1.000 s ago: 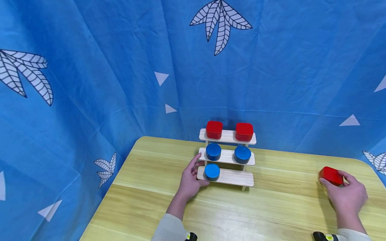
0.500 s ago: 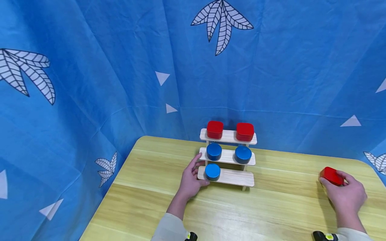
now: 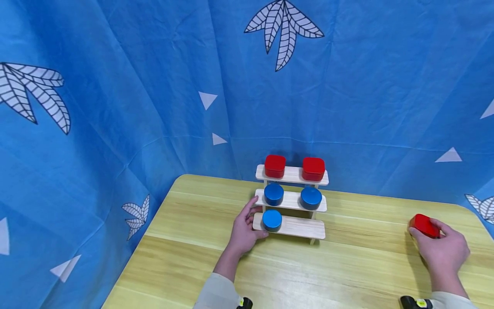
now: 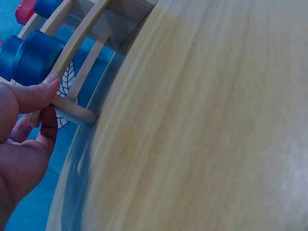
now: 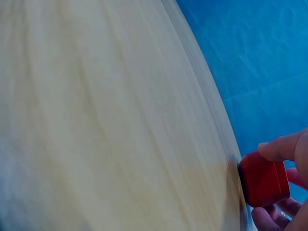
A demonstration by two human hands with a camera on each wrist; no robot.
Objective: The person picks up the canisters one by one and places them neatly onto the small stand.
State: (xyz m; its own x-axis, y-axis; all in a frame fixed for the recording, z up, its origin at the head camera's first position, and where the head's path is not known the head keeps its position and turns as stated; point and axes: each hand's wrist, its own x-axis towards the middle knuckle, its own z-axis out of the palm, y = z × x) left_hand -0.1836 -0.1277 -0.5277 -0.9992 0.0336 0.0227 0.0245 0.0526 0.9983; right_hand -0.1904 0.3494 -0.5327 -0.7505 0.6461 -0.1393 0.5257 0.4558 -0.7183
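Observation:
A three-tier wooden display stand (image 3: 301,226) stands on the table near its back edge. My left hand (image 3: 242,234) pinches the left end of its lowest board, thumb in front and fingers behind, as the left wrist view shows. Beside the thumb a round blue tin (image 3: 272,220) sits on that board. Far to the right, my right hand (image 3: 444,249) holds a square red tin (image 3: 423,225) between thumb and fingers. In the right wrist view this red tin (image 5: 262,180) appears to rest on the tabletop; its side toward the palm is partly hidden.
Two red square tins, left (image 3: 275,166) and right (image 3: 313,169), are on the top tier. The middle tier bears two round blue tins, left (image 3: 273,195) and right (image 3: 310,198). A blue patterned cloth (image 3: 347,86) hangs behind the wooden table (image 3: 347,274).

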